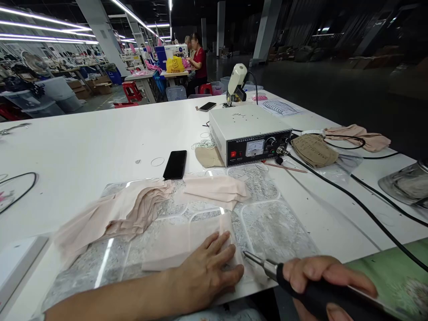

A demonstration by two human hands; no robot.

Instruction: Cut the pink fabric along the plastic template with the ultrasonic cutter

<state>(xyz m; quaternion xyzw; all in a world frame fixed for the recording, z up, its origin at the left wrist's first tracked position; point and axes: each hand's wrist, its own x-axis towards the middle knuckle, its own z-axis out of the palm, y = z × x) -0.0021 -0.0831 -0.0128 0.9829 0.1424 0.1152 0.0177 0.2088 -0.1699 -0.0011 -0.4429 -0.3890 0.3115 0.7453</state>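
Observation:
My left hand [209,272] lies with spread fingers on a thin pale pink fabric piece [174,240], on a clear mat [274,227] with a grey pattern. Wrapped in my right hand [321,278] is a black-handled tool [286,278]; its metal tip points left, close to the fabric's right edge. Whether the tip touches the fabric I cannot tell. A fanned stack of pink fabric [123,209] is at the left of the mat, and a folded pink piece [214,189] lies near its back edge.
Behind the mat stand a control box [250,133] and a black phone [175,164]. A black cable [351,196] runs along the right. A glass jar [406,183] is at the right edge, a white box [20,267] at the left. People sit at sewing machines far back.

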